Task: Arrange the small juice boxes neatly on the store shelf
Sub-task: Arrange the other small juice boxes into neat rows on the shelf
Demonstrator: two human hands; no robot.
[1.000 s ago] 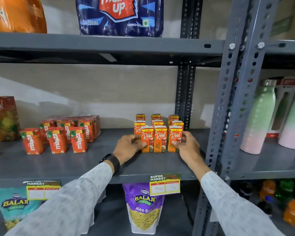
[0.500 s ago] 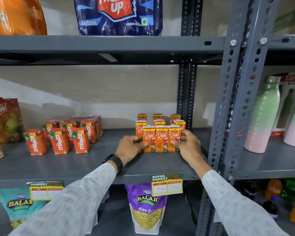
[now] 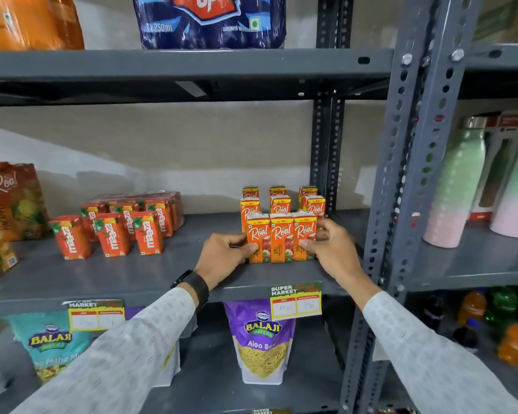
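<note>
Front row of three boxes (image 3: pixel 281 238) upright mid-shelf (image 3: pixel 162 270), axis 12–6. Left hand (image 3: pixel 226 255) clamps from 9, right hand (image 3: pixel 329 249) from 3; equally near.

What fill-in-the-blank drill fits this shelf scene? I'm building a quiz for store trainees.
1. The front row of small orange Real juice boxes holds ____ boxes.
2. The left hand and right hand press that row from ____ sides.
3. The small orange Maaza juice boxes stand to its ____.

Missing: three; opposite; left
</note>
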